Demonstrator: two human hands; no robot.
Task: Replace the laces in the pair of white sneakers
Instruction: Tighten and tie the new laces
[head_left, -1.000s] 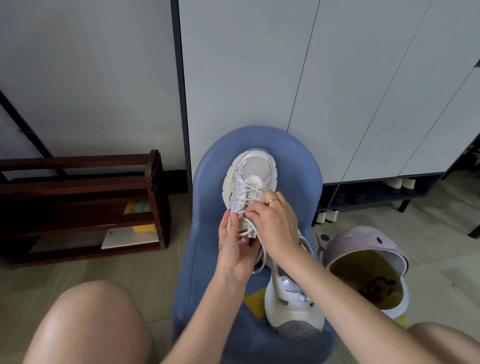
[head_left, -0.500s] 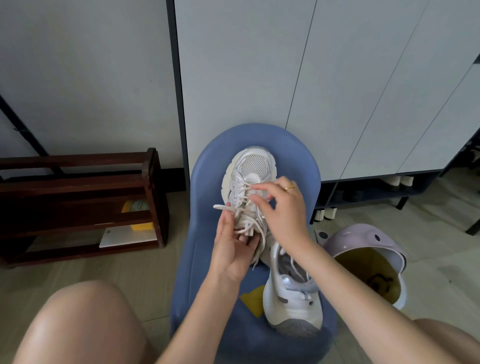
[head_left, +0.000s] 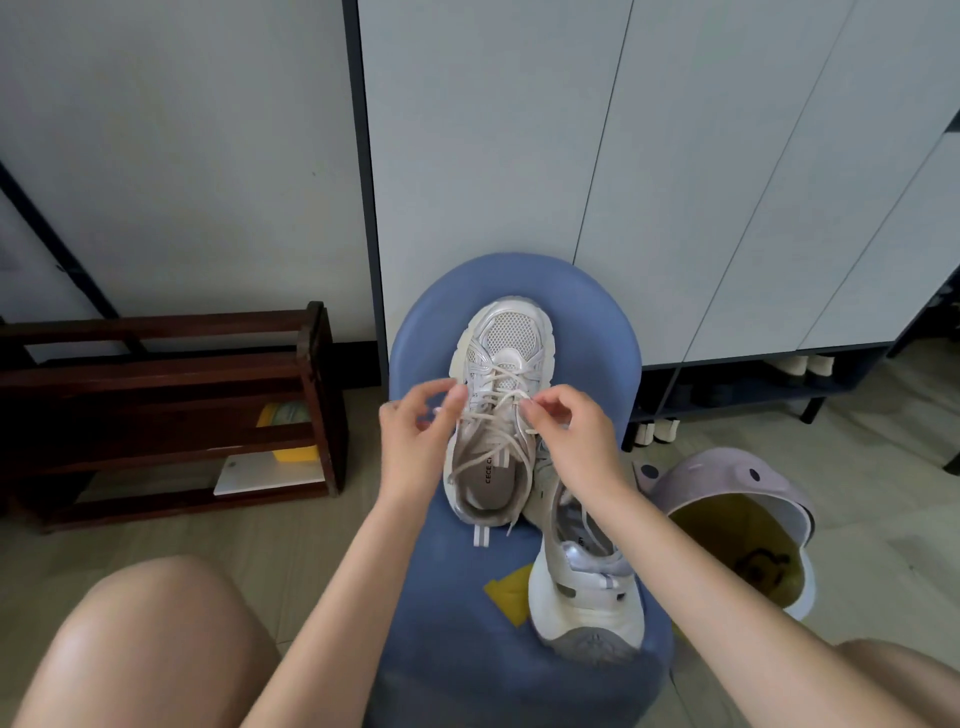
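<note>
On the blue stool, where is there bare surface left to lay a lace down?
The blue stool shows bare seat near the person, left of the second sneaker and below the laced sneaker. The far rim is narrow. The middle is crowded by both sneakers, left hand and right hand.

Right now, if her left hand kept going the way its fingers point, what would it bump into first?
The left hand points up and to the right, at the upright sneaker on the blue stool. It would likely meet the lace there first; depth is unclear.
</note>
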